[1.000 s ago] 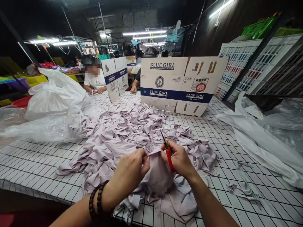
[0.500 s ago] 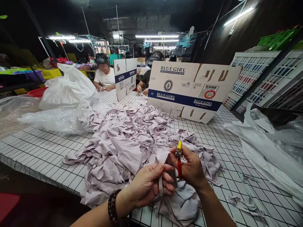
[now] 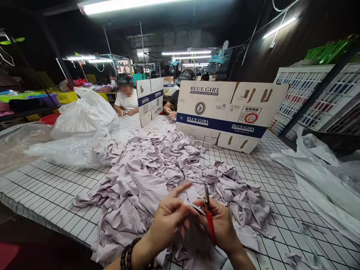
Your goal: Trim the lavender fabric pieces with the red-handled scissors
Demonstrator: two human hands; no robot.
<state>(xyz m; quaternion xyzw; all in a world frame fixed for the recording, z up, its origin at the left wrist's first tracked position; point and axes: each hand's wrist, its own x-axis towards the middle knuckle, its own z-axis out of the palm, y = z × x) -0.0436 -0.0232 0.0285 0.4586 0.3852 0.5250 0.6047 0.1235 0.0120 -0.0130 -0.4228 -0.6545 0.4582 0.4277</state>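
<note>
Where fingers (image 3: 181, 214) pinch, cloth (image 3: 197, 208) btwn; scissors (image 3: 210, 227) in RH (image 3: 223, 227)

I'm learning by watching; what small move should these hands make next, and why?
Perhaps turn the red-handled metal scissors toward the thin, pale lilac fabric edge: left hand and right hand pinch it, but the blades point away.

We count two hands of our own, one left hand (image 3: 167, 216) and one right hand (image 3: 223, 227), and one pair of scissors (image 3: 210, 225). Before us we see one heap of lavender cloth (image 3: 137, 191), its pieces too tangled for us to number, on one gridded table (image 3: 59, 187). At its far side we make out two co-workers (image 3: 126, 99); standing on it, two printed cardboard sheets (image 3: 206, 103). Leftward we find one red basin (image 3: 50, 119).
</note>
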